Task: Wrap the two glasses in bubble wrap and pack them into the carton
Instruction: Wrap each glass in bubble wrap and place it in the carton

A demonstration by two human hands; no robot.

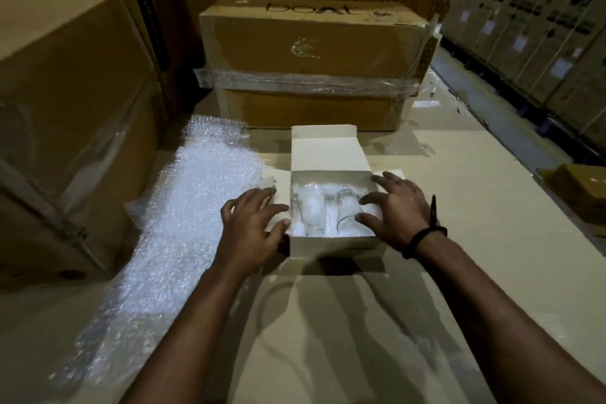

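Glasses (pixel 311 211), two of them, lie side by side inside the open white carton (pixel 331 244); wrapping on them cannot be confirmed. Carton lid flap (pixel 328 151) stands open at the far side. Left hand (pixel 252 226) rests on the carton's left side flap, fingers spread wide, gripping nothing. Right hand (pixel 396 210) is spread wide over the carton's right edge, holding nothing. Bubble wrap (pixel 196 193) lies left of the carton. Taped cardboard box (pixel 311 52) stands behind the carton.

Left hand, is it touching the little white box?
Touching. The head view shows the left hand resting on the left flap of the box, with its thumb against the box's edge.
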